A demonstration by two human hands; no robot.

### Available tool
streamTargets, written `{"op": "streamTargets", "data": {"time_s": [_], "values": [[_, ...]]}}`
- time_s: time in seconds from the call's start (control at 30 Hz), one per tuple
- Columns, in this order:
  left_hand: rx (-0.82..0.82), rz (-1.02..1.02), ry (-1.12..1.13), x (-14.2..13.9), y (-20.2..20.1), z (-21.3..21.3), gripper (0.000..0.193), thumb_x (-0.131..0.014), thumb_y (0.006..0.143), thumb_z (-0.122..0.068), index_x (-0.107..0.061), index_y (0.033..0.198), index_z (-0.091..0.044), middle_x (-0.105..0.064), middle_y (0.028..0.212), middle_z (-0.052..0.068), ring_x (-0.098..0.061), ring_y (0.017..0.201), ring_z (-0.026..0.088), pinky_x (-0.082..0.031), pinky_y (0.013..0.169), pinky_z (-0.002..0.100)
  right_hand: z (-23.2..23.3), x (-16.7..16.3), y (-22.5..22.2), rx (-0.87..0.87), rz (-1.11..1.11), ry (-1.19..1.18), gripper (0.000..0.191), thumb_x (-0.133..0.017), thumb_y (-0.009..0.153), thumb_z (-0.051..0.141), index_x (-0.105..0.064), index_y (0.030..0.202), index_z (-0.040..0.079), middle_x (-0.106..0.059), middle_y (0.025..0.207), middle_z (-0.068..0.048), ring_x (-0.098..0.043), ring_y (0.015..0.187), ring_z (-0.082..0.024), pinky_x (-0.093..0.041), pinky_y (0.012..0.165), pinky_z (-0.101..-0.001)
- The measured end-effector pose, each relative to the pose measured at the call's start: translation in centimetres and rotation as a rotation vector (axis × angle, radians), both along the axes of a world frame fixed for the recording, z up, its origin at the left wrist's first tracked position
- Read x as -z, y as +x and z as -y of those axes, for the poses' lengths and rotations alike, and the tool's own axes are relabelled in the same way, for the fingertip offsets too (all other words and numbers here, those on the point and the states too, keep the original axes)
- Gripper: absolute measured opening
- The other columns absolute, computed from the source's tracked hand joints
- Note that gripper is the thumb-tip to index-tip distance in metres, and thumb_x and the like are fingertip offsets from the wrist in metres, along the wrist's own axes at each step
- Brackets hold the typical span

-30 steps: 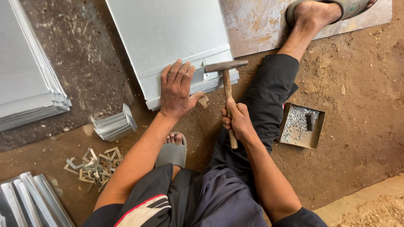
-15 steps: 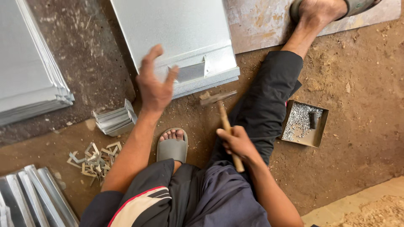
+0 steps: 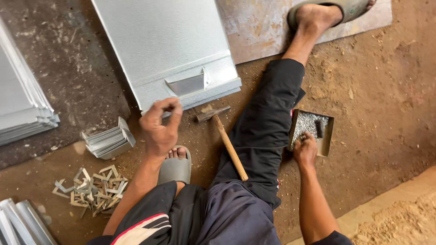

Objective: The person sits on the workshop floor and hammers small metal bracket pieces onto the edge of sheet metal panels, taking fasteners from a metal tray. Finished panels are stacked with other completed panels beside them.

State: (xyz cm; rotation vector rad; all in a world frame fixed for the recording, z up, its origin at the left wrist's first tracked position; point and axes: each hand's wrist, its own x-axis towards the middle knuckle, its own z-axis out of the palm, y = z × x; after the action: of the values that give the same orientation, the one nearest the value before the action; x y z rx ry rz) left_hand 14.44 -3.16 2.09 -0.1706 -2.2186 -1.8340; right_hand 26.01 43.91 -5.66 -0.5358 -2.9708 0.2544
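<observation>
Left hand (image 3: 160, 127): raised just above the ground, fingers curled in with thumb and forefinger pinched together at the near edge of the metal sheet (image 3: 168, 45); whether anything small sits in the pinch cannot be told.

Right hand (image 3: 305, 152): down at the near rim of the small metal tray (image 3: 327, 145), fingers bunched together and dipping toward its contents; whether they have closed on anything cannot be told.

Small metal tray: rectangular, open-topped, on the dirt just beside the outstretched trouser leg; holds a heap of small grey metal pieces and one dark block.

Hammer (image 3: 225, 136): wooden handle, dark metal head; lies loose on the ground between the two hands, head near the sheet's corner, handle end resting against the trouser leg. Neither hand touches it.

Metal sheet: grey, galvanised, flat on the ground, with a folded bracket (image 3: 188, 84) standing on it near the front edge.

Stack of folded strips (image 3: 109, 140): left of the left hand, on the ground.

Pile of small clips (image 3: 91, 190): loose scatter, nearer the body, below that stack.

Stacked sheets (image 3: 22, 104): far left edge, well apart from both hands.

Grey sandal (image 3: 175, 168): on the foot directly below the left hand.
</observation>
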Motion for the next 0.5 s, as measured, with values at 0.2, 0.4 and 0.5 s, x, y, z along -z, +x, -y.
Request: {"op": "streamTargets", "data": {"time_s": [0.2,0.4,0.5], "values": [[-0.034,0.009,-0.124,-0.8,0.2,-0.6,0.015,-0.071,0.101,-0.008,-0.067,0.115,-0.006,-0.074,0.097,0.008,-0.072,0.090,0.018,-0.060,0.082,0.033,0.8,0.4,0.2,0.204,-0.028,-0.256,0.016,-0.076,0.088,0.013,-0.078,0.096,0.000,-0.076,0.090,-0.017,-0.072,0.081,-0.026,-0.056,0.079,-0.0367],[0.004,-0.065,-0.280,0.3,-1.9,-1.2,0.026,-0.074,0.101,-0.016,-0.065,0.125,-0.009,-0.073,0.107,0.011,-0.073,0.103,0.022,-0.064,0.092,0.035,0.3,-2.0,-0.1,0.420,-0.146,-0.478,0.017,-0.076,0.092,0.019,-0.077,0.097,0.003,-0.075,0.087,-0.009,-0.069,0.079,-0.017,-0.055,0.075,-0.0317],[0.040,-0.175,-0.674,1.4,-3.6,-1.7,0.076,-0.089,0.082,-0.032,-0.049,0.142,-0.008,-0.060,0.133,0.016,-0.053,0.128,0.033,-0.039,0.116,0.048,1.8,-4.0,-0.7,0.434,-0.282,-0.692,0.014,-0.077,0.091,0.015,-0.075,0.099,0.004,-0.073,0.087,-0.007,-0.067,0.078,-0.015,-0.055,0.074,-0.0305]]}}
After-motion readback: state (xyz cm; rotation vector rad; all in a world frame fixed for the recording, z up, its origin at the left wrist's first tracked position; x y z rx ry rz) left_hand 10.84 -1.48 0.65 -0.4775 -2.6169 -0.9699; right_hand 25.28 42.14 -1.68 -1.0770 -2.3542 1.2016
